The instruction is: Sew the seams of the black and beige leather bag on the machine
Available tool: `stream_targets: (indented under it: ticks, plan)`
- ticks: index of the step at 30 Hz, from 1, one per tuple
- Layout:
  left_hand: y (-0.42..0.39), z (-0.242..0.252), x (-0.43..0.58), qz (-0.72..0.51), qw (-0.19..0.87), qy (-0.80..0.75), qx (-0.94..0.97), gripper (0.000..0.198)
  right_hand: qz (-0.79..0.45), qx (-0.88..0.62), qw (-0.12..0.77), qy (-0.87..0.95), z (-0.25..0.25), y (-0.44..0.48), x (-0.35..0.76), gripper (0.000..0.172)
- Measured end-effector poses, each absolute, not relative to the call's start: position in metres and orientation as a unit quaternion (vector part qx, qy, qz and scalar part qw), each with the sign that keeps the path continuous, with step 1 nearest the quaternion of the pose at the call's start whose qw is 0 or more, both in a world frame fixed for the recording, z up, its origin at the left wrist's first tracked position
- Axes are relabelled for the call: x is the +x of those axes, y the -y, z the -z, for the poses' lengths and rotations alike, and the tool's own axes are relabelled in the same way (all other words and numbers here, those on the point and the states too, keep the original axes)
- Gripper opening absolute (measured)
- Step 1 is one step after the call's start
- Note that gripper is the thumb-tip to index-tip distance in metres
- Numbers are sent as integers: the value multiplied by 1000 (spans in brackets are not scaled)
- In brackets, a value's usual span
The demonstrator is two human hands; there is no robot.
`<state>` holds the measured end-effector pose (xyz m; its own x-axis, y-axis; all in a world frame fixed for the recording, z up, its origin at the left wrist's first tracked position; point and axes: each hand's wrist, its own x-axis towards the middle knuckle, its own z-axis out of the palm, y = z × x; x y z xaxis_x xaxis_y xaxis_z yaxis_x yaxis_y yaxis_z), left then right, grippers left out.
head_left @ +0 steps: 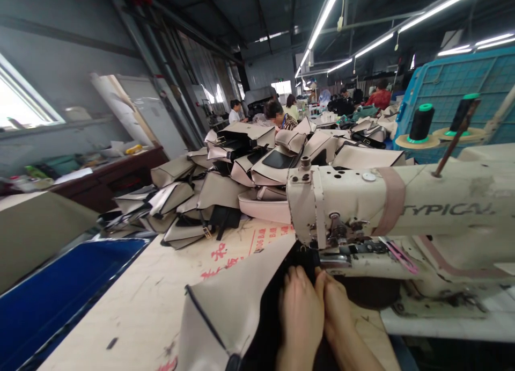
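Observation:
A beige bag point(237, 296) with black edging and a black inside lies under the head of the sewing machine point(346, 199). My left hand point(301, 301) is closed on the bag's black part, just in front of the needle area, its fingers bent downward and slightly blurred. Right beside it, touching, my right hand point(336, 306) grips the same black material with the thumb on top. The fingertips of both hands are partly hidden, as is the stitching point.
Beyond the machine, a heap of beige bags point(225, 188) covers the back of the wooden table point(132, 306). A blue-lined bin point(80, 279) stands at the left. Black thread spools point(421, 123) sit behind the machine, near a blue crate point(454, 86). Several people work farther back.

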<state>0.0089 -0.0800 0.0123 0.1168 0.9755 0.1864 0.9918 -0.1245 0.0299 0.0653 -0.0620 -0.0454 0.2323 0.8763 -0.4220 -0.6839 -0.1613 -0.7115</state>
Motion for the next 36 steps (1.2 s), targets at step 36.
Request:
stream_targets:
  ticks: [36]
  plan:
    - [26,-12,-9,173,-215,693,-666,39,-607,-479,630,74,32,57,70,47]
